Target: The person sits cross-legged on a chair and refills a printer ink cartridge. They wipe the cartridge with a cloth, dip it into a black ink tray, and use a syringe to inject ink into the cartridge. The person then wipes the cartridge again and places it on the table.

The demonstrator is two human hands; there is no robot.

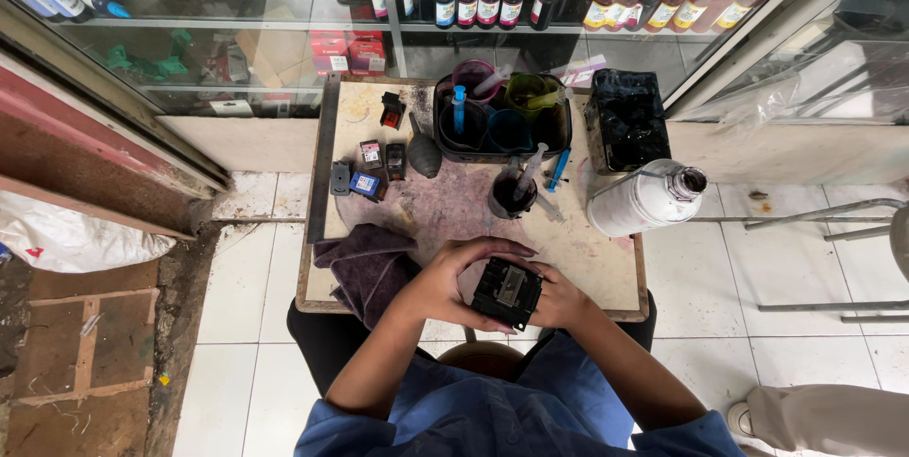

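Glass-fronted display case (284,50) along the top of view, shelves of ink bottles behind the glass; white tile floor (246,324) below.

Small stained surface (587,258) stands against the case, seen from straight above. Person in blue top sits at its near edge, both forearms coming up from the bottom of frame and bending inward toward each other.

One purple cloth (367,268), crumpled, hangs over the near-left edge, just beside the left wrist.

One white plastic bottle (644,199) lies tilted at the right side, cap off, dark opening showing. One black box (627,118) of ink-soaked material behind it.

One dark tray (445,140) at the far middle holds four cups, each stained a different colour, with syringes standing in them. One more cup (512,195) stands alone in front of the tray, dark ink and a syringe in it.

Left hand (454,277): fingers curled over the top, grasping the black printhead block (507,292). Right hand (561,298): cupped under the block's right side, also gripping it. Block is held just over the near edge of the surface, between both hands.

Five small ink cartridges (371,168) scattered at the far left, one apart from the other four.
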